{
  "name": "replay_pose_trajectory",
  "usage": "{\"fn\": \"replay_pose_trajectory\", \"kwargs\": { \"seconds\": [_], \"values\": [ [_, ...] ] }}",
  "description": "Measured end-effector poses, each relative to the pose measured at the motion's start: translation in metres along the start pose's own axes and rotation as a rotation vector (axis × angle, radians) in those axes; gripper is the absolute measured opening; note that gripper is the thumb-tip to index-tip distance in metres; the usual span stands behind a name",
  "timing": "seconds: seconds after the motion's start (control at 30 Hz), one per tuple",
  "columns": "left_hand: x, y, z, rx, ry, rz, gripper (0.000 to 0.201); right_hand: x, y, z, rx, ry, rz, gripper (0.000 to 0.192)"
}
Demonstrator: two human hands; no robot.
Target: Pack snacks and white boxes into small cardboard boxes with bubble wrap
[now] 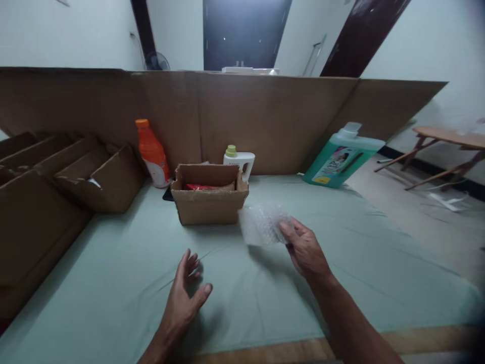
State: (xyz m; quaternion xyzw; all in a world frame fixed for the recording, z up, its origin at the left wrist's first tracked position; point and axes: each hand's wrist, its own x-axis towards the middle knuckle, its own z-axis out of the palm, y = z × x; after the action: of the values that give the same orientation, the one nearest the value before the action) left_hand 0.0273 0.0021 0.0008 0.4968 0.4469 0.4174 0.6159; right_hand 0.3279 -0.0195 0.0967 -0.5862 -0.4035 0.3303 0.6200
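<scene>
My right hand (305, 247) grips a piece of clear bubble wrap (263, 225) by its right end, held a little above the pale green cloth (235, 318). Thumb and fingers are closed on it. To the left, my left hand (185, 288) hovers over the cloth with fingers apart and nothing in it. Beyond both hands stands a small open cardboard box (210, 208). A red packet (200, 187) and something brown show inside it; the rest of its contents is hidden. The bubble wrap is close to the box's right front corner.
Behind the box stands a white bottle with a green cap (238, 157). An orange bottle (151, 151) is at its left, a large teal bottle (341, 159) at the right. Larger cardboard boxes (102, 177) line the left side. A cardboard wall (273, 121) closes the back.
</scene>
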Motion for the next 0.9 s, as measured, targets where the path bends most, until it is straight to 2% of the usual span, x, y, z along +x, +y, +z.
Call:
{"fn": "replay_pose_trajectory", "kwargs": {
  "seconds": [0.07,0.17,0.27,0.3,0.37,0.43,0.5,0.57,0.67,0.77,0.83,0.9],
  "values": [
    [0.001,0.006,0.009,-0.168,0.007,-0.060,0.123,-0.028,-0.017,0.022,0.262,-0.067,0.125,0.045],
    [-0.006,0.017,0.017,-0.407,-0.069,-0.166,0.127,-0.059,-0.023,0.046,0.430,-0.111,0.250,0.043],
    [-0.019,0.028,0.016,-0.583,-0.155,-0.247,0.115,-0.075,-0.003,0.059,0.450,-0.136,0.330,0.039],
    [-0.022,0.031,0.014,-0.597,-0.132,-0.271,0.110,-0.078,0.007,0.061,0.427,-0.142,0.350,0.039],
    [-0.025,0.033,0.009,-0.575,-0.013,-0.311,0.099,-0.082,0.027,0.058,0.335,-0.117,0.366,0.045],
    [-0.025,0.032,0.003,-0.534,0.110,-0.320,0.089,-0.086,0.043,0.048,0.164,-0.006,0.306,0.051],
    [-0.024,0.028,-0.004,-0.498,0.201,-0.289,0.081,-0.090,0.050,0.033,-0.076,0.132,0.178,0.054],
    [-0.025,0.023,-0.011,-0.446,0.262,-0.249,0.077,-0.096,0.048,0.023,-0.299,0.160,0.052,0.048],
    [-0.028,0.016,-0.019,-0.359,0.270,-0.201,0.071,-0.106,0.041,0.030,-0.492,-0.048,-0.126,0.034],
    [-0.031,0.017,-0.022,-0.294,0.250,-0.185,0.070,-0.113,0.047,0.063,-0.682,-0.241,-0.342,0.038],
    [-0.031,0.020,-0.022,-0.278,0.235,-0.218,0.081,-0.113,0.059,0.087,-0.850,-0.292,-0.414,0.053],
    [-0.029,0.024,-0.021,-0.262,0.209,-0.263,0.093,-0.108,0.072,0.098,-0.962,-0.303,-0.431,0.052]
  ]
}}
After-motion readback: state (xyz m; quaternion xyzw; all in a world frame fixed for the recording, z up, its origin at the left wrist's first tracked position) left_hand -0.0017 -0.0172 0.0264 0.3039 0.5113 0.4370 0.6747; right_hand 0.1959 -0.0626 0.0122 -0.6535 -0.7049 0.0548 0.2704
